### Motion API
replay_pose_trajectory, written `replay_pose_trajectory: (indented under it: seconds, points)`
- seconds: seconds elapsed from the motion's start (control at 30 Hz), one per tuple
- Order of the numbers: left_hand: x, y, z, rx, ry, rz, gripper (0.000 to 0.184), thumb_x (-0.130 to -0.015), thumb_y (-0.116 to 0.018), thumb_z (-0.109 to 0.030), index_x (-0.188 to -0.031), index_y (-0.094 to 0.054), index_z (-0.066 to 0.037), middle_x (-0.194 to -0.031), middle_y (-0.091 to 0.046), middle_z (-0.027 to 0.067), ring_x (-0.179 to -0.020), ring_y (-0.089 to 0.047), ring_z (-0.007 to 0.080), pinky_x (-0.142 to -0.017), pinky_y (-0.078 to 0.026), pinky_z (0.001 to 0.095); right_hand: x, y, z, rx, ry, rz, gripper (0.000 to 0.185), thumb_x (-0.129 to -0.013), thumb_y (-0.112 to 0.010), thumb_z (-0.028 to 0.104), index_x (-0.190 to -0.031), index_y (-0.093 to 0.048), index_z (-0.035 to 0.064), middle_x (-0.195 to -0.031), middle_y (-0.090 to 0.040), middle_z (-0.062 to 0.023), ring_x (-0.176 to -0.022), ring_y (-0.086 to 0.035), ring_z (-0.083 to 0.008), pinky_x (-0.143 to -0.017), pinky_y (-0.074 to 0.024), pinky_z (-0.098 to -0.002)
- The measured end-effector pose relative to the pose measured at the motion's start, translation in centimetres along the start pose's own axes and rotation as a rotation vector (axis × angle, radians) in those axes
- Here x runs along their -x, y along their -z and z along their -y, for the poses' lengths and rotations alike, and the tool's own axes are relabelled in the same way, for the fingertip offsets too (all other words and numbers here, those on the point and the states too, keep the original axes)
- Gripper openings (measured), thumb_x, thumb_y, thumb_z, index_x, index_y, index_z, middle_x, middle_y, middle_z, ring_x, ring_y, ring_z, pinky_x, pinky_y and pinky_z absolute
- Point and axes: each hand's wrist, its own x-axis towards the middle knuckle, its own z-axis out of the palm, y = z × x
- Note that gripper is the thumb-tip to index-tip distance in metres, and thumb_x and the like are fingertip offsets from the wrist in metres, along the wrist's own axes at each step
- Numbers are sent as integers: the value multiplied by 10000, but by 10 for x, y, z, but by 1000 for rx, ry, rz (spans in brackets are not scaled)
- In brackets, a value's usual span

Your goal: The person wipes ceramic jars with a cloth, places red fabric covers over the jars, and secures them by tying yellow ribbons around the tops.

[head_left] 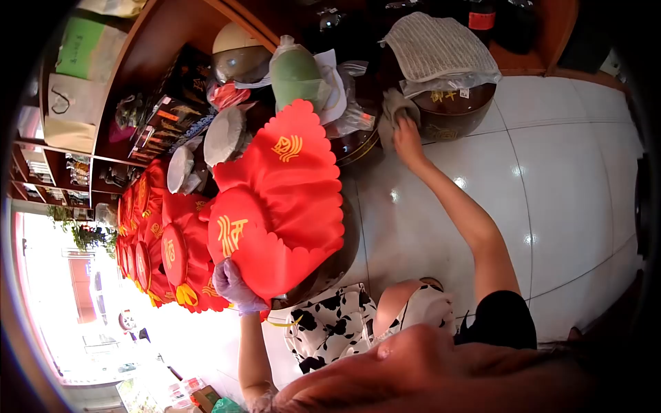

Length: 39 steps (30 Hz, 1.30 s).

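My left hand [237, 286], in a thin purple glove, rests at the lower edge of a red cloth cover [296, 199] with yellow characters, draped over a large dark jar; its fingers are bent against the cloth. My bare right hand [407, 141] reaches out and holds a grey-brown rag [397, 113] against the side of a dark brown jar [458, 113]. On top of that jar lies a folded, ribbed grey towel [441, 48] with clear plastic under it. Between the two jars stands another dark jar [354, 148], partly hidden.
More jars with red covers [175, 251] stand in a row at the left. Wooden shelves [127, 76] hold boxes and bags. A green, plastic-wrapped container [292, 72] sits behind the red cover. White floor tiles [571, 179] lie at the right.
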Motion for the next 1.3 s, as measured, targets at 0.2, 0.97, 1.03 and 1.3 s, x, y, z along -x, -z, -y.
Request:
replay_pose_trajectory:
  seconds: [0.2,0.97,1.03,1.3]
  points:
    - [-3,13,6,-54,-3,69,180,-831,-577,-178,-746,-559,-21,-690,-504,-27,-619,-400,57,-596,-367,202,8,45,53,-114,155,53,234,-834,-497,151,-928,-539,-59,-1113,-479,-218,-1053,-406,-387,-891,-345,-424]
    - [-4,7,6,-140,-59,40,227,-831,-563,-209,-719,-570,-12,-667,-519,-13,-610,-431,70,-582,-380,226,-128,-37,36,-42,103,11,193,-837,-493,187,-796,-502,-2,-840,-531,-179,-819,-493,-375,-681,-404,-427]
    - [-7,17,11,-187,-73,52,219,-833,-563,-203,-727,-571,-12,-669,-523,-14,-614,-433,68,-584,-384,222,-60,-10,49,-142,132,-135,116,-826,-487,86,-821,-482,-31,-863,-501,-186,-849,-460,-373,-707,-382,-407]
    - [-3,9,2,-87,-12,36,158,-844,-551,-146,-765,-566,-10,-706,-550,-1,-640,-462,70,-595,-412,208,78,-41,73,-561,5,574,275,-714,-581,107,-983,-540,61,-1004,-531,-139,-959,-497,-297,-841,-384,-396]
